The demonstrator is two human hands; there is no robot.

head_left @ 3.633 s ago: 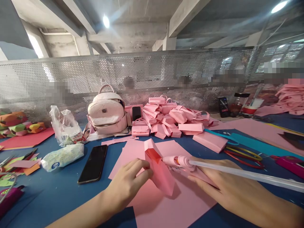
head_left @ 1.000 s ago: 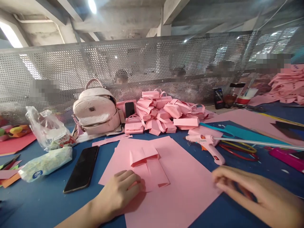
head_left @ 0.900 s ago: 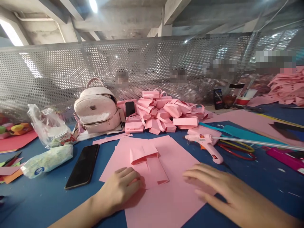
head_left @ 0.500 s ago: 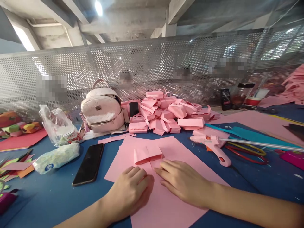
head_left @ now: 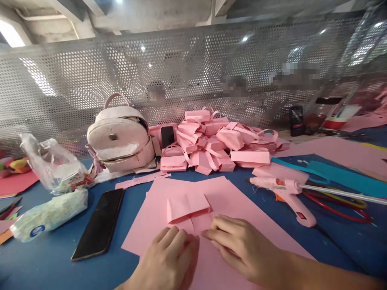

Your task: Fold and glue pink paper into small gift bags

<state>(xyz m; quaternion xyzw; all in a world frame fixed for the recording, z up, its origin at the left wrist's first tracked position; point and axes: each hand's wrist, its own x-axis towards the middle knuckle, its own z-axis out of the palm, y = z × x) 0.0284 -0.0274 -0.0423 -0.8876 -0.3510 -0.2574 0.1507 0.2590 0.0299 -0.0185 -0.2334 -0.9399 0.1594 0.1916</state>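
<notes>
Large pink paper sheets (head_left: pixel 145 217) lie on the blue table, with a small folded pink paper piece (head_left: pixel 188 206) on top. Just below that piece, my left hand (head_left: pixel 171 257) rests on the sheets with its fingers curled; what is under them, if anything, is hidden. My right hand (head_left: pixel 242 249) lies to its right, fingers bent and close together, their tips by a seam in the paper. Neither hand touches the folded piece. A pink glue gun (head_left: pixel 290 193) with a long glue stick lies to the right of the sheets.
Behind the sheets is a heap of folded pink paper bags (head_left: pixel 211 141). A pale backpack (head_left: pixel 121 137), a plastic bag (head_left: pixel 57 165), a tissue pack (head_left: pixel 50 213) and a black phone (head_left: pixel 98 225) are at the left. Teal strips (head_left: pixel 347 177) and coiled cords (head_left: pixel 338 205) lie at the right.
The view has shifted closer, so the table things appear larger and more spread out. Both hands keep nearly the same pose below the folded piece.
</notes>
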